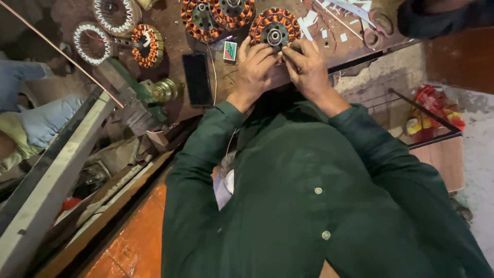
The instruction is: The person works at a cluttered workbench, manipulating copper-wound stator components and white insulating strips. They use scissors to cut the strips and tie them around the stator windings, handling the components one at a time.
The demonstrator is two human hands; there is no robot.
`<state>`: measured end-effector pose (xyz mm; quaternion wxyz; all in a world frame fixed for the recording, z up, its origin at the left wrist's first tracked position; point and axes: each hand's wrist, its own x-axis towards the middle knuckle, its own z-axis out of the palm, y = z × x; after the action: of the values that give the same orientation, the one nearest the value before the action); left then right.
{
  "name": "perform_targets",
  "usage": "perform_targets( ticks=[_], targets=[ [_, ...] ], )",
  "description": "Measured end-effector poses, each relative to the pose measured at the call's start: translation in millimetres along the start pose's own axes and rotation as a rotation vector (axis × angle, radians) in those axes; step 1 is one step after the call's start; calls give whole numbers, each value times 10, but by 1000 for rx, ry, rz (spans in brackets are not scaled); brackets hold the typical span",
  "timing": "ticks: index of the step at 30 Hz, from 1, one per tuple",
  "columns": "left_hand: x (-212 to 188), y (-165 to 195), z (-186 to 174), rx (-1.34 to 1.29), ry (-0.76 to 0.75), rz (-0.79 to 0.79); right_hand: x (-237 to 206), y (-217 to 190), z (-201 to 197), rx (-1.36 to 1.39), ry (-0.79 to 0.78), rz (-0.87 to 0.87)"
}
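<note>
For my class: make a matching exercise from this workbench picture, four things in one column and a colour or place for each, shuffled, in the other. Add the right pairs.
Things:
1. wound stator
2. phone
3. scissors
4. unwound stator ring

Descriptions:
A. black, lying flat left of the left hand
B. white-edged ring, far left of the bench
C. copper coils, at the fingertips of both hands, the right hand included
D. at the bench's right end, among white paper strips

Pairs: 1-C, 2-A, 3-D, 4-B

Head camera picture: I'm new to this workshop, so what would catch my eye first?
The copper-wound stator at the bench's near edge, with the left hand and right hand pinching at its rim. Similar copper coils lie behind it, and two white-wound rings sit far left.
</note>
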<state>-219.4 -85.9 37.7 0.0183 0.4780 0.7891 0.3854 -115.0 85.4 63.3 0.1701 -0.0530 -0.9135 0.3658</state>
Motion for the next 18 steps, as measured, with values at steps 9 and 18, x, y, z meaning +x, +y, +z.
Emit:
perform_targets(
  ticks=[9,18],
  targets=[
    [-95,-48,76,-83,50,-57,-12,-27,134,-10,48,-8],
    [-103,-94,122,-153,100,-103,21,24,33,183,-6,29]
  ],
)
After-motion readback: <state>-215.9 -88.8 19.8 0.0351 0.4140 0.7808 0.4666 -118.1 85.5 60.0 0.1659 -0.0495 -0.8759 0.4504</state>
